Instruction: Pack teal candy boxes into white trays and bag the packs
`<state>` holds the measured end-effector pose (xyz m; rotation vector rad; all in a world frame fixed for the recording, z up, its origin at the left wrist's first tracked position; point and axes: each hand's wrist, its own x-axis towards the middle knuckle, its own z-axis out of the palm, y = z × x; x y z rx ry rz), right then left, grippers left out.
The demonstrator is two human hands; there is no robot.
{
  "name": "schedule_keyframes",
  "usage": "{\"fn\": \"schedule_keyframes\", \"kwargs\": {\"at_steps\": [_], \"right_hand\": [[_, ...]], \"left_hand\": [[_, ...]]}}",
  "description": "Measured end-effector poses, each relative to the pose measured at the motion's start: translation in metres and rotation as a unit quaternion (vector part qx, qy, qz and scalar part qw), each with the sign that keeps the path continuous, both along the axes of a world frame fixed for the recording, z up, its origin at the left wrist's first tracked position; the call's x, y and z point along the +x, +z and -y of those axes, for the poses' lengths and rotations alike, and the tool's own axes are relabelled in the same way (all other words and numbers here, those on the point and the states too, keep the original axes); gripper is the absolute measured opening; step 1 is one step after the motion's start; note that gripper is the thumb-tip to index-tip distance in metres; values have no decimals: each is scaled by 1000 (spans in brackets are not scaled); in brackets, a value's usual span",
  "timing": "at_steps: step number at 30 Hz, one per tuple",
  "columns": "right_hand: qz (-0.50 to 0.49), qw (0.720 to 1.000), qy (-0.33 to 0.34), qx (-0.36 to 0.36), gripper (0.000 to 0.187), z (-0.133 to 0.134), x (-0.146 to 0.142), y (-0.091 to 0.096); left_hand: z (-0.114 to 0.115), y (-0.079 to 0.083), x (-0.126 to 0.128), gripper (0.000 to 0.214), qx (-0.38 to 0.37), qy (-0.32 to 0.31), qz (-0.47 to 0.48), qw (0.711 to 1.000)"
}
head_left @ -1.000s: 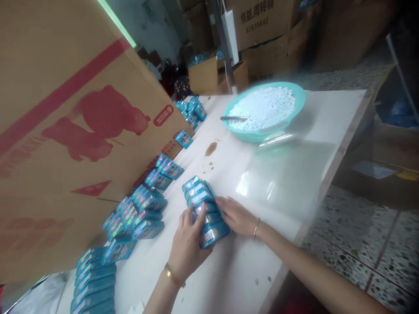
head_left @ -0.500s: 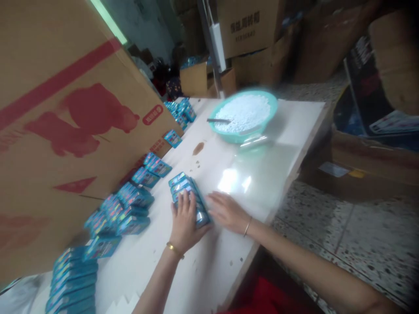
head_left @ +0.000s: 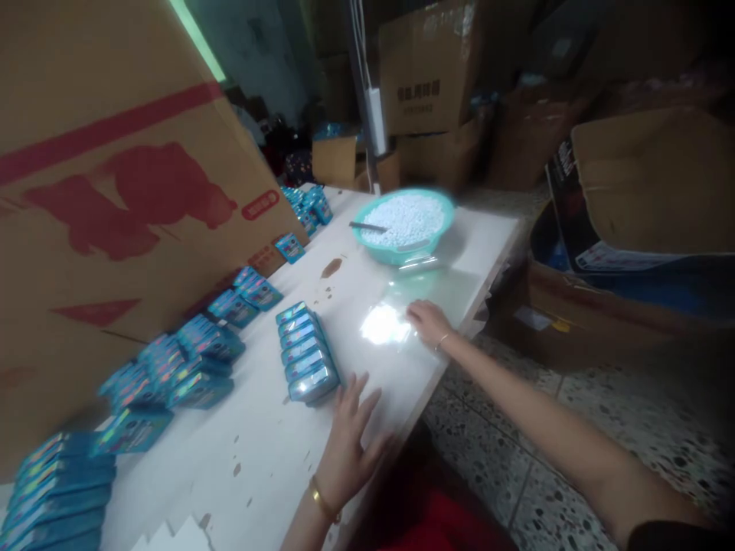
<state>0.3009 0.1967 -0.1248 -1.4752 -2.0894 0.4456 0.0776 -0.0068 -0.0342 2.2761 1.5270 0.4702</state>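
Blue packs (head_left: 308,353), one row, mid-counter (head_left: 269,467); could topple if brushed by left hand (head_left: 351,440), empty, fingers spread, close by. Right hand (head_left: 429,323), fingers curled, over clear sheet (head_left: 386,324) near counter's near edge; grip unclear.

Just ahead and left of the left hand (head_left: 350,448), a row of packs (head_left: 307,353) stands on the table (head_left: 258,459). Farther left — other packs (head_left: 210,337), along the carton (head_left: 178,283). The right hand (head_left: 428,323) is at the sheet (head_left: 445,287); ahead of it sits the basin (head_left: 393,253), pellets (head_left: 410,214) inside, a stick (head_left: 367,227) resting in them.
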Motion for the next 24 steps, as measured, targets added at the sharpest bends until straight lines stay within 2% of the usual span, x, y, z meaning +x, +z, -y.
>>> {"fn": "schedule_keyframes", "kwargs": {"at_steps": [3, 7, 10, 13, 17, 21, 24], "right_hand": [[-1, 1000, 3, -5, 21, -5, 4, -2], [17, 1000, 9, -6, 24, -6, 5, 0], [34, 999, 6, 5, 16, 1, 2, 3], [45, 999, 5, 13, 14, 7, -2, 5], [38, 999, -5, 13, 16, 6, -6, 5], [4, 1000, -21, 4, 18, -1, -7, 9], [-42, 999, -6, 2, 20, 9, -13, 15]], "left_hand": [[-11, -12, 4, 41, -90, 62, 146, 983], [-42, -28, 26, 39, -209, 152, 341, 904], [-61, -38, 44, 42, -237, 188, 418, 857], [-65, -43, 53, 41, -233, 186, 436, 849], [-55, -46, 51, 39, -246, 172, 425, 854], [-53, -49, 50, 40, -253, 197, 441, 838], [-62, -46, 55, 45, -222, 223, 467, 827]]}}
